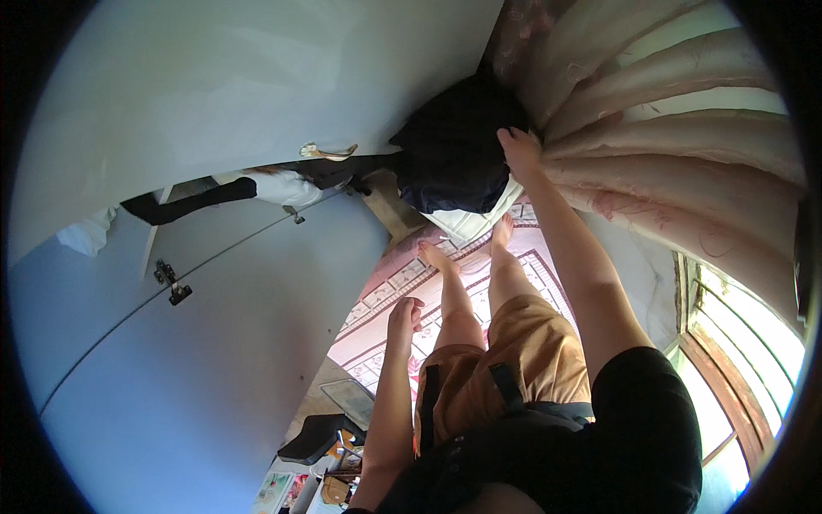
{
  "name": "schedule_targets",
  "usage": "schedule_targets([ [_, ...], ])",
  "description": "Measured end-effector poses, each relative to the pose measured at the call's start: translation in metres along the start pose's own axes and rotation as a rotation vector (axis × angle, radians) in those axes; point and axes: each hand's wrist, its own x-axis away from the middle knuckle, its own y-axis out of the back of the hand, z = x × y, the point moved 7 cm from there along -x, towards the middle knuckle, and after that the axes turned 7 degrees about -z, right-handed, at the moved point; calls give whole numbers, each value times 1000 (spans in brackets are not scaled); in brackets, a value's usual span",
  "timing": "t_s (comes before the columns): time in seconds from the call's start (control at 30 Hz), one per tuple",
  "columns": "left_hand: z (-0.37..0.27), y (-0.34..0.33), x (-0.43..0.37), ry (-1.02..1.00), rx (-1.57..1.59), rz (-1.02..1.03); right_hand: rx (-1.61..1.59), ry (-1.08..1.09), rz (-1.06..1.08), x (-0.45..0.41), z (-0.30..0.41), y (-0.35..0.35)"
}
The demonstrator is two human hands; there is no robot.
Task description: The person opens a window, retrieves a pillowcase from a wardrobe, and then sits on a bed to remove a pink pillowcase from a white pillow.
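A black cloth, perhaps a garment, lies bunched over a white, ribbed object that I cannot name for sure. My right hand reaches forward and grips the cloth at its right side, close to the curtain. Lower down, my left hand hangs by my left leg with the fingers curled in and nothing visible in them. A white wardrobe door with a curved handle stands ajar. Inside the gap are a black garment and white clothing.
On the left stands another wardrobe door with metal hinges. Pale pink curtains hang at right, above a barred window. Underfoot lies a pink patterned mat. Behind on the left are a black chair-like object and small items.
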Motion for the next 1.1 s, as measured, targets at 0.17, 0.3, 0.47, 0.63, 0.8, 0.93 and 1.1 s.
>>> schedule_targets([
  [0.17, -15, -22, 14, 126, 191, 51, -63, 281, 195, 108, 112, 35],
  [0.3, -53, -61, 26, 193, 419, 380, 86, 541, 300, 216, 148, 31],
  [0.47, -133, -123, 54, 229, 617, 691, 39, 848, 543, 322, 164, 26],
  [0.63, -132, -114, 60, -193, 260, 573, 9, 804, 638, 355, 148, 41],
  [0.8, -137, -120, 121, 326, 459, 616, -496, 10, 1155, 329, 72, 64],
  [0.93, -162, -89, 164, -120, 173, 628, -970, -879, 994, 311, 2, 62],
  [1.1, -190, -49, 252, -1022, -262, 429, -1206, -796, 1003, 321, 62, 8],
])
